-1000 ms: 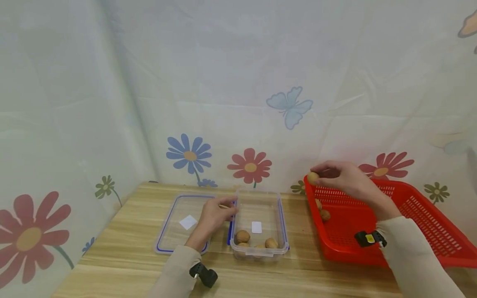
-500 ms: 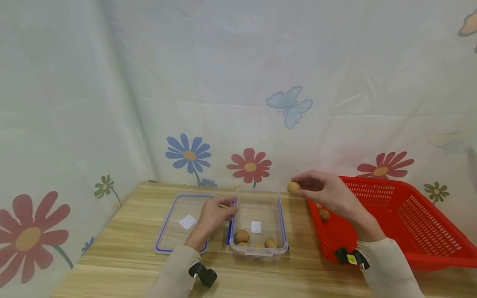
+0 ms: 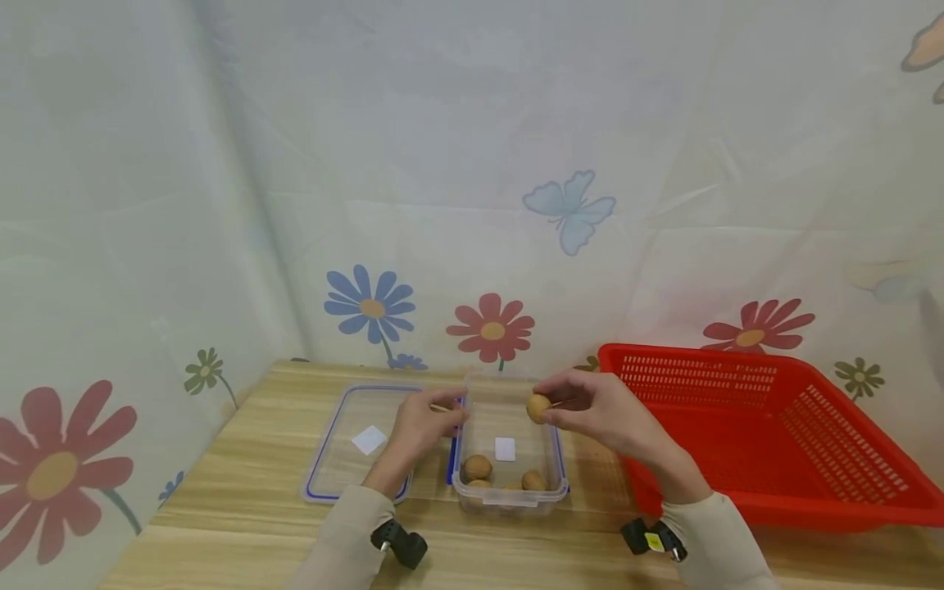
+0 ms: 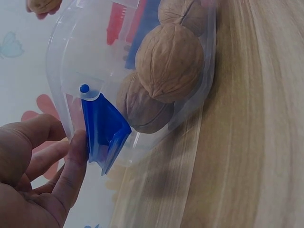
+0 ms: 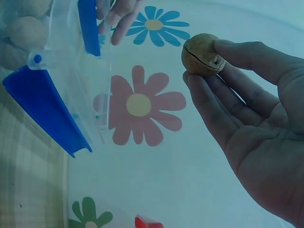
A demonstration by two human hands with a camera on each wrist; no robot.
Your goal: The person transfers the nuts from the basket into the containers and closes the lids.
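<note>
My right hand (image 3: pixel 601 414) pinches a walnut (image 3: pixel 538 407) between thumb and fingertips, over the right side of a clear plastic food container (image 3: pixel 509 496). A crack runs along the shell of the held walnut (image 5: pixel 202 54) in the right wrist view. At the container's left wall, my left hand (image 3: pixel 424 422) grips the rim beside a blue latch (image 4: pixel 102 130). Several walnuts (image 4: pixel 171 61) lie at the near end inside the container. The far side of the left hand's grip is partly hidden.
Left of the container, a clear lid with a blue seal (image 3: pixel 342 475) lies flat on the wooden table (image 3: pixel 243 508). A red plastic basket (image 3: pixel 737 459) stands on the right. Behind the table hangs a flowered curtain (image 3: pixel 413 229).
My right hand has carried the walnut leftward and down, from the red basket's rim to above the container. The left hand stays in place at the container's rim.
</note>
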